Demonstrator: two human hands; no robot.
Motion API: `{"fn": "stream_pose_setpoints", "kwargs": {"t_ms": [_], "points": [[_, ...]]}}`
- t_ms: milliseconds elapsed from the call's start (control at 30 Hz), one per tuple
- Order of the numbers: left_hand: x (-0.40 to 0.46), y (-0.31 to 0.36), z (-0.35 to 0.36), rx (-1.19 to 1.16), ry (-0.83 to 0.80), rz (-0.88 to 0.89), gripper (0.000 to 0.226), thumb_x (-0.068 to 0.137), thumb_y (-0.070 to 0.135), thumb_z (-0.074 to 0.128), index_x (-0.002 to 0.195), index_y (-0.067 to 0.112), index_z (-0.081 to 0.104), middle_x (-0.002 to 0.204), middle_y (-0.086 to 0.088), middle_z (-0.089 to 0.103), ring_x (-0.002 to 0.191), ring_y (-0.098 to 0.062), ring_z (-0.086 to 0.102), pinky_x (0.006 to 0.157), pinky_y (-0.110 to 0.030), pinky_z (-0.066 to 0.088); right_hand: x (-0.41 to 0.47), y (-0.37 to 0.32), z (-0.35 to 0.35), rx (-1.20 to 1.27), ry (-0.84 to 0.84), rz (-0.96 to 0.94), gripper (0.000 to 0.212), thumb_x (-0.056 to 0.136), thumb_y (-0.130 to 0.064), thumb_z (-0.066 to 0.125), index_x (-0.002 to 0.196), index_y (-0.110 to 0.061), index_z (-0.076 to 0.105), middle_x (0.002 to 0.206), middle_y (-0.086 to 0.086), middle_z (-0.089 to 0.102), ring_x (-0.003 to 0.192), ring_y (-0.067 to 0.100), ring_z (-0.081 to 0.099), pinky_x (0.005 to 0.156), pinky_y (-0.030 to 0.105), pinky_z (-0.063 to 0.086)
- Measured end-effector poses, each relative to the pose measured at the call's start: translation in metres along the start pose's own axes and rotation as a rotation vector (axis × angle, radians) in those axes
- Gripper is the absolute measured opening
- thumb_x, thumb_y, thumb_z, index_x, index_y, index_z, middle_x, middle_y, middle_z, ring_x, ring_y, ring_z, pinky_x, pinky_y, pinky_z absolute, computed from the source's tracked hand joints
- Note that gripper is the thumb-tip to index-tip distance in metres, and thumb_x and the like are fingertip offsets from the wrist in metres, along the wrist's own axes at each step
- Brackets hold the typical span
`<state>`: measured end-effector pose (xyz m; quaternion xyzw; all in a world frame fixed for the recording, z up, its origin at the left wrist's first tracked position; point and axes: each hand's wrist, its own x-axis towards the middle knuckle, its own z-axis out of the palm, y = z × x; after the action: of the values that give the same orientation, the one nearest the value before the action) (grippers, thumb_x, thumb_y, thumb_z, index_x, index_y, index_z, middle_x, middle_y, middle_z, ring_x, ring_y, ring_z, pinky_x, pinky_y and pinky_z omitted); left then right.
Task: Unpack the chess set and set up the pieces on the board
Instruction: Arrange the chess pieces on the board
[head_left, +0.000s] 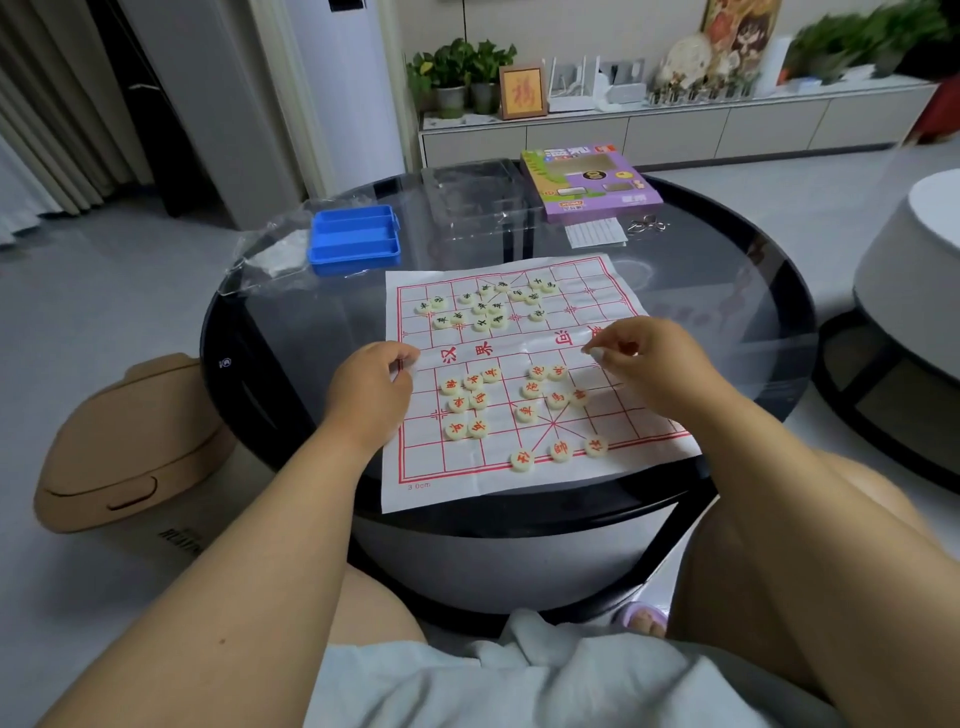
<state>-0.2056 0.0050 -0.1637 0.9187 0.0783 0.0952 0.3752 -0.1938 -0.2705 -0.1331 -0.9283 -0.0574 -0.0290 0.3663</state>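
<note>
A white paper chess board (457, 478) with red grid lines lies on the round glass table. Several cream round pieces with red characters (524, 413) are scattered on its near half. A loose group of cream pieces with dark green characters (485, 306) sits on the far half. My left hand (371, 387) rests at the board's left edge with fingers curled, touching the paper near the middle line. My right hand (641, 358) hovers over the right side of the middle line and pinches a pale piece (597, 354) between thumb and fingers.
A blue plastic tray (356, 239) stands at the table's far left on a clear plastic bag (270, 254). A clear plastic insert (478, 202), a purple game box (589, 179) and a small white sheet (596, 232) lie at the back. A tan bin (130, 447) is on the floor, left.
</note>
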Motion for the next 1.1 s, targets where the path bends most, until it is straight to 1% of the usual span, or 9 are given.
{"fn": "stream_pose_setpoints", "kwargs": {"t_ms": [133, 300, 433, 633, 733, 800, 933, 1000, 1100], "points": [[0.001, -0.002, 0.001, 0.006, -0.002, 0.009, 0.021, 0.097, 0.020, 0.053, 0.117, 0.020, 0.059, 0.111, 0.010, 0.053, 0.085, -0.011, 0.060, 0.050, -0.013, 0.044, 0.004, 0.002, 0.000, 0.031, -0.007, 0.044, 0.018, 0.094, -0.020, 0.056, 0.105, -0.020, 0.070, 0.108, 0.000, 0.067, 0.096, 0.017, 0.060, 0.084, 0.032, 0.052], [0.001, -0.003, 0.001, 0.004, 0.004, 0.007, 0.022, 0.097, 0.020, 0.054, 0.119, 0.019, 0.059, 0.110, 0.011, 0.052, 0.082, -0.009, 0.059, 0.050, -0.013, 0.044, 0.008, 0.008, 0.007, -0.039, 0.007, 0.021, 0.020, 0.093, -0.013, 0.055, 0.105, -0.020, 0.070, 0.115, 0.001, 0.062, 0.092, 0.014, 0.057, 0.077, 0.027, 0.049], [0.002, -0.005, 0.002, -0.020, -0.001, 0.003, 0.021, 0.097, 0.021, 0.054, 0.117, 0.020, 0.059, 0.112, 0.009, 0.055, 0.083, -0.011, 0.062, 0.050, -0.014, 0.046, 0.006, 0.016, 0.008, -0.085, -0.013, 0.001, 0.019, 0.092, -0.017, 0.057, 0.105, -0.023, 0.069, 0.115, -0.002, 0.057, 0.089, 0.010, 0.053, 0.073, 0.022, 0.041], [0.002, -0.006, 0.002, -0.024, -0.005, -0.003, 0.021, 0.097, 0.021, 0.055, 0.117, 0.020, 0.058, 0.112, 0.008, 0.056, 0.086, -0.014, 0.064, 0.051, -0.016, 0.049, -0.005, 0.020, 0.004, -0.038, -0.050, -0.042, 0.014, 0.088, -0.019, 0.063, 0.100, -0.026, 0.068, 0.110, -0.008, 0.054, 0.093, 0.007, 0.053, 0.075, 0.016, 0.041], [0.002, -0.006, 0.002, -0.019, -0.002, -0.001, 0.021, 0.097, 0.021, 0.055, 0.118, 0.020, 0.058, 0.112, 0.008, 0.055, 0.085, -0.014, 0.063, 0.050, -0.015, 0.047, -0.009, 0.020, 0.004, -0.053, -0.094, -0.073, 0.016, 0.084, -0.026, 0.069, 0.100, -0.029, 0.067, 0.114, -0.011, 0.051, 0.099, 0.007, 0.051, 0.081, 0.017, 0.041], [0.002, -0.005, 0.003, -0.013, 0.000, 0.000, 0.022, 0.097, 0.021, 0.055, 0.118, 0.020, 0.058, 0.112, 0.009, 0.054, 0.084, -0.013, 0.062, 0.049, -0.014, 0.046, -0.012, 0.019, 0.004, -0.062, -0.123, -0.088, 0.022, 0.081, -0.030, 0.071, 0.103, -0.028, 0.067, 0.118, -0.012, 0.049, 0.106, 0.006, 0.048, 0.085, 0.016, 0.038], [0.002, -0.004, 0.002, -0.012, -0.001, -0.007, 0.021, 0.096, 0.020, 0.055, 0.118, 0.020, 0.058, 0.112, 0.008, 0.054, 0.084, -0.014, 0.063, 0.048, -0.014, 0.046, -0.014, 0.016, 0.008, -0.144, -0.114, -0.143, 0.022, 0.080, -0.030, 0.072, 0.102, -0.025, 0.070, 0.124, -0.007, 0.052, 0.116, 0.012, 0.047, 0.092, 0.020, 0.038], [0.002, -0.004, 0.002, -0.012, -0.004, -0.008, 0.022, 0.096, 0.020, 0.055, 0.118, 0.020, 0.058, 0.113, 0.008, 0.054, 0.086, -0.015, 0.064, 0.048, -0.014, 0.046, -0.014, 0.016, 0.007, -0.158, -0.129, -0.164, 0.021, 0.082, -0.029, 0.071, 0.102, -0.023, 0.070, 0.125, -0.006, 0.053, 0.116, 0.012, 0.048, 0.093, 0.019, 0.039], [0.002, -0.005, 0.002, 0.005, 0.006, 0.003, 0.022, 0.096, 0.019, 0.055, 0.118, 0.019, 0.059, 0.112, 0.009, 0.053, 0.088, -0.014, 0.062, 0.050, -0.014, 0.045, -0.017, 0.020, -0.002, -0.125, -0.149, -0.186, 0.015, 0.083, -0.028, 0.070, 0.098, -0.029, 0.068, 0.122, -0.008, 0.052, 0.109, 0.009, 0.049, 0.094, 0.021, 0.044]]}}
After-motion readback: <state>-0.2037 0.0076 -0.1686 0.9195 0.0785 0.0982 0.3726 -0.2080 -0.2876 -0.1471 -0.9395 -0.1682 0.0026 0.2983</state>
